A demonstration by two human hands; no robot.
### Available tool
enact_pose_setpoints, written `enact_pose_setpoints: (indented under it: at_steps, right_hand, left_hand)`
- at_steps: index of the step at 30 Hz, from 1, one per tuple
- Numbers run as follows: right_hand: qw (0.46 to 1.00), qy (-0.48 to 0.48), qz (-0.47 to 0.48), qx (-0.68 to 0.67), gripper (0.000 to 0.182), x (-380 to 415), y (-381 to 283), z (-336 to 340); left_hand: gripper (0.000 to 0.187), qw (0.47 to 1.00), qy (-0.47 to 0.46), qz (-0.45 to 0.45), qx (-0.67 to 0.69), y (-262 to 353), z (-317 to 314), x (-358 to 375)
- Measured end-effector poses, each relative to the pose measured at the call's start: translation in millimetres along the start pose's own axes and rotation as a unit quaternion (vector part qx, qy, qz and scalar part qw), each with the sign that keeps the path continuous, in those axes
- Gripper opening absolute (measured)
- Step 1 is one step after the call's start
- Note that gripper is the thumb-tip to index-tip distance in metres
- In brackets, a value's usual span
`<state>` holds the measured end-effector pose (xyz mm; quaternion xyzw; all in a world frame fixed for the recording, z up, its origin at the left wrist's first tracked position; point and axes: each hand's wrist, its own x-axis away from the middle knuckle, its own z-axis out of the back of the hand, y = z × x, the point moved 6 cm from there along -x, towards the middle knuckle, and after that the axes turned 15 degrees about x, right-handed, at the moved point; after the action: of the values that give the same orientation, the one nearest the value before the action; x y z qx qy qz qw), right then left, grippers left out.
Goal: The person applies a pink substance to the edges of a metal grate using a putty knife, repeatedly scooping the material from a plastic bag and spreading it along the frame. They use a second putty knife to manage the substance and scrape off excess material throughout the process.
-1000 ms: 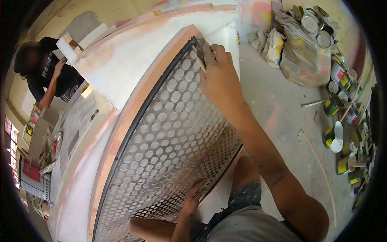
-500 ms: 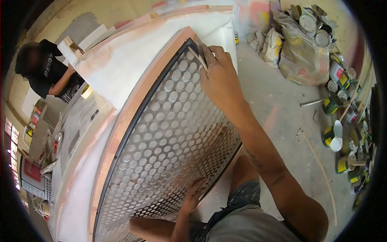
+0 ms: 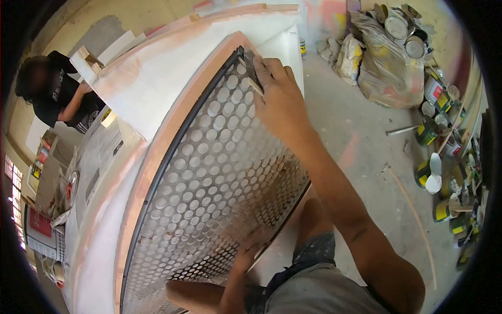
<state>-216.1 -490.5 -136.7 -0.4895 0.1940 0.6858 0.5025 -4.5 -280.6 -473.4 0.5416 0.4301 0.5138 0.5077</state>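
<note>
A large perforated metal panel (image 3: 209, 172) with round holes and a dark frame (image 3: 172, 152) slants across the middle. My right hand (image 3: 280, 94) is at its upper corner, fingers bent and closed round the dark frame edge. By the thumb lies a thin pale strip (image 3: 254, 85); the hand partly covers it. Lower down, my left hand (image 3: 253, 245) is against the panel near its right edge, blurred, so its fingers are hard to read.
A white and pinkish curved body (image 3: 157, 78) borders the panel. Another person (image 3: 63, 94) is at the far left, beyond a roll of tape (image 3: 109, 118). Paint cans (image 3: 426, 131), a plastic sack (image 3: 389, 73) and a long thin strip (image 3: 413, 214) lie on the floor at right.
The whole view has shifted slightly, with the scene a little further left and up. My right hand remains at the upper corner; my left hand has become more blurred.
</note>
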Motion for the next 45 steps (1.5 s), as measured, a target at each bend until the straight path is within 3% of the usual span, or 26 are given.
enact_pose_setpoints:
  at_steps: [2, 5, 7, 10, 12, 13, 15, 16, 17, 18, 22, 23, 24, 25, 26, 27, 29, 31, 33, 35, 37, 39, 40, 42, 43, 45]
  right_hand:
    - [1.0, -0.009, 0.017, -0.014, 0.052, 2.6, 11.6, 8.6]
    - [0.996, -0.027, 0.04, -0.079, 0.05, 9.3, 30.5, 27.9]
    - [0.985, -0.033, 0.027, -0.167, 0.048, 25.1, 32.5, 54.1]
    - [0.971, -0.054, 0.08, -0.219, 0.051, 57.8, 28.3, 85.4]
    - [0.957, -0.154, 0.147, -0.198, 0.055, 91.3, 6.2, 107.9]
    - [0.931, -0.181, 0.198, -0.248, 0.061, 109.3, 0.0, 113.1]
    - [0.899, -0.207, 0.247, -0.297, 0.067, 141.1, -6.4, 114.5]
    - [0.906, -0.219, 0.232, -0.278, 0.067, 156.6, -4.2, 104.0]
    - [0.913, -0.232, 0.212, -0.26, 0.066, 170.9, 2.0, 90.5]
    - [0.933, -0.222, 0.201, -0.198, 0.056, 181.5, 15.9, 71.5]
    - [0.911, -0.348, 0.219, -0.008, 0.054, 201.9, 45.1, 46.6]
    - [0.927, -0.327, 0.018, -0.184, 0.049, 204.2, 58.3, 50.4]
    - [0.878, -0.278, -0.184, -0.343, 0.044, 211.9, 74.4, 50.7]
    - [0.878, -0.275, -0.191, -0.342, 0.044, 220.0, 70.5, 53.9]
    - [0.709, -0.24, -0.402, -0.527, 0.039, 241.6, 72.4, 49.8]
    - [0.463, -0.176, -0.569, -0.657, 0.034, 264.6, 64.2, 43.4]
    - [0.429, -0.199, -0.596, -0.649, 0.036, 278.5, 48.5, 36.7]
    - [0.396, -0.22, -0.618, -0.642, 0.039, 283.5, 44.5, 38.3]
    - [0.428, -0.206, -0.547, -0.689, 0.04, 250.9, 57.7, 57.7]
    - [0.451, -0.209, -0.534, -0.684, 0.039, 231.2, 77.6, 64.1]
    - [0.471, -0.216, -0.525, -0.675, 0.039, 228.5, 94.5, 50.2]
    - [0.676, -0.12, -0.502, -0.526, 0.034, 236.6, 134.9, 12.3]
    - [0.674, -0.119, -0.507, -0.523, 0.034, 234.6, 144.9, -3.4]
    - [0.872, -0.163, -0.344, -0.309, 0.035, 208.2, 158.5, -19.1]
    - [0.87, -0.167, -0.346, -0.31, 0.035, 204.3, 160.9, -29.3]
    - [0.964, -0.127, -0.21, -0.101, 0.042, 185.5, 153.9, -32.6]
  left_hand:
    - [0.043, 0.961, -0.089, 0.11, 0.238, -8.3, -10.0, -0.7]
    - [0.049, 0.881, -0.018, 0.111, 0.459, 35.9, -42.3, -11.0]
    - [0.052, 0.869, -0.062, 0.073, 0.485, 58.8, -64.1, -28.5]
    - [0.053, 0.813, 0.015, 0.094, 0.574, 85.2, -80.1, -41.3]
    - [0.053, 0.613, -0.196, 0.043, 0.765, 108.8, -93.9, -52.5]
    - [0.053, 0.614, -0.197, 0.042, 0.763, 127.6, -103.8, -53.1]
    - [0.046, 0.732, 0.06, 0.027, 0.679, 152.2, -106.5, -46.9]
    - [0.047, 0.83, 0.064, -0.008, 0.553, 157.5, -97.3, -46.2]
    - [0.047, 0.831, 0.066, -0.004, 0.552, 147.7, -86.6, -45.1]
    - [0.049, 0.809, -0.04, -0.015, 0.586, 138.0, -82.8, -45.2]
    - [0.056, 0.87, 0.014, -0.076, 0.488, 141.3, -70.6, -40.3]
    - [0.056, 0.886, 0.021, -0.1, 0.452, 143.1, -66.1, -38.3]
    - [0.056, 0.9, 0.063, -0.182, 0.392, 150.1, -64.1, -40.5]
    - [0.056, 0.902, 0.059, -0.177, 0.39, 149.3, -63.8, -45.0]
    - [0.056, 0.928, 0.021, -0.229, 0.293, 156.2, -65.5, -47.4]
    - [0.057, 0.941, -0.018, -0.278, 0.193, 160.1, -69.1, -47.8]
    - [0.053, 0.947, -0.021, -0.312, 0.078, 171.1, -74.1, -46.7]
    - [0.06, 0.905, -0.137, -0.369, -0.162, 187.9, -99.2, -49.7]
    - [0.058, 0.919, -0.127, -0.325, -0.185, 169.4, -95.2, -57.0]
    - [0.055, 0.826, -0.216, -0.253, -0.455, 140.8, -105.2, -60.5]
    - [0.055, 0.832, -0.247, -0.174, -0.466, 121.8, -107.6, -51.8]
    - [0.054, 0.934, -0.22, -0.115, -0.258, 108.3, -100.9, -55.3]
    - [0.056, 0.95, -0.193, -0.088, -0.231, 102.7, -98.6, -54.3]
    - [0.058, 0.954, -0.187, -0.088, -0.217, 90.4, -96.4, -50.6]
    - [0.06, 0.958, -0.179, -0.095, -0.205, 86.0, -94.1, -49.2]
    - [0.061, 0.958, -0.187, -0.088, -0.197, 78.5, -91.9, -45.7]
